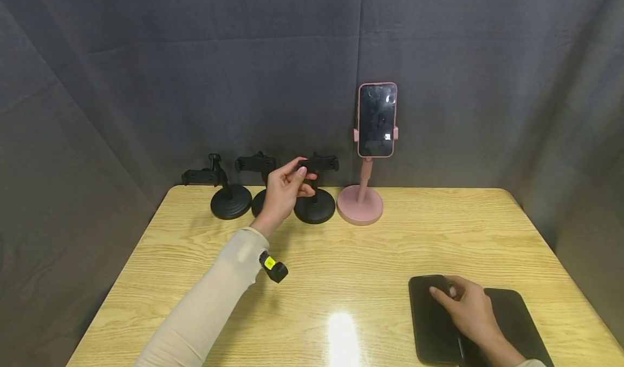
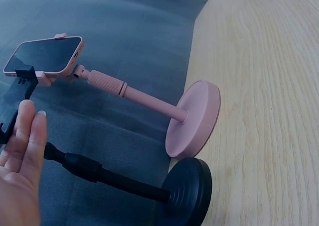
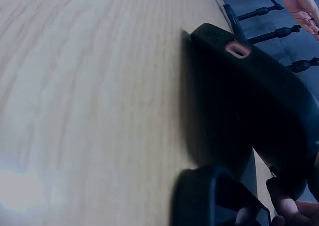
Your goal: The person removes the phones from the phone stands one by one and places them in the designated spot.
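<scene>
Left hand [image 1: 285,192] pinching clamp of black stand [image 1: 316,189] at far counter [image 1: 341,259] edge, just left of pink stand [image 1: 362,202]; right hand [image 1: 465,307] lying flat-fingered on near black phone [image 1: 431,318]. Stand likely rigid, bottom-heavy, clamp spring-loaded: best gripped at clamp or stem; phone slick, breakable

Grained wood table [image 1: 370,259], matt black plastic stands [image 1: 314,207], dark cloth backdrop [image 1: 195,58]

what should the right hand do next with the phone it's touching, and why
Probably lift the near black phone and carry it toward the black stand. The right hand rests on that phone, which the right wrist view shows tilted off the table, while the left hand touches that stand's empty clamp; the pink stand is already filled.
</scene>
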### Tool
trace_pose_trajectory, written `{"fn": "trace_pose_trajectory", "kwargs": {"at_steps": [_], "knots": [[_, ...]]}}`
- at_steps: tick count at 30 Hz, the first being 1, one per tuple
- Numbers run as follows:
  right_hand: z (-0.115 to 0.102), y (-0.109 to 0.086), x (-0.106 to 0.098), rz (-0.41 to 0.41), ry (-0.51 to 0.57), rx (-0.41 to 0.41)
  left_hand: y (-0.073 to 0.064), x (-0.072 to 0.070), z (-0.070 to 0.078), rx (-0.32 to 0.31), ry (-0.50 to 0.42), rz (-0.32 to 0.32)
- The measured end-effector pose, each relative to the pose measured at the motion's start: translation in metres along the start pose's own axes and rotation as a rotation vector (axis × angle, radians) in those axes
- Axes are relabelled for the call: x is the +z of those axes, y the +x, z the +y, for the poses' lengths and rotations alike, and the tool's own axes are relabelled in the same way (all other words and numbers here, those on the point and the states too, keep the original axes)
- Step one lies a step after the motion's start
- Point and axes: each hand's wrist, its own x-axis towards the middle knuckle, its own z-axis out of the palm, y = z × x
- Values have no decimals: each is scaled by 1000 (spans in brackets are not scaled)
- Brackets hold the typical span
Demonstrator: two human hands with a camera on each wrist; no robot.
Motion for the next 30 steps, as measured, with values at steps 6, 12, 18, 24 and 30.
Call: {"fn": "trace_pose_trajectory", "kwargs": {"at_steps": [6, 12, 18, 24, 30], "knots": [[1, 1, 4, 67, -112, -47, 0, 1, -1, -9, 16, 4], [4, -1, 7, 115, -155, -75, -1, 1, -1, -10, 34, 4], [8, -1, 6, 131, -183, -104, -1, 1, 0, -15, 22, 11], [10, 0, 7, 144, -200, -142, 0, -1, 0, -16, 23, 10], [9, 3, 8, 141, -199, -141, 1, -2, -2, -14, 26, 12]]}}
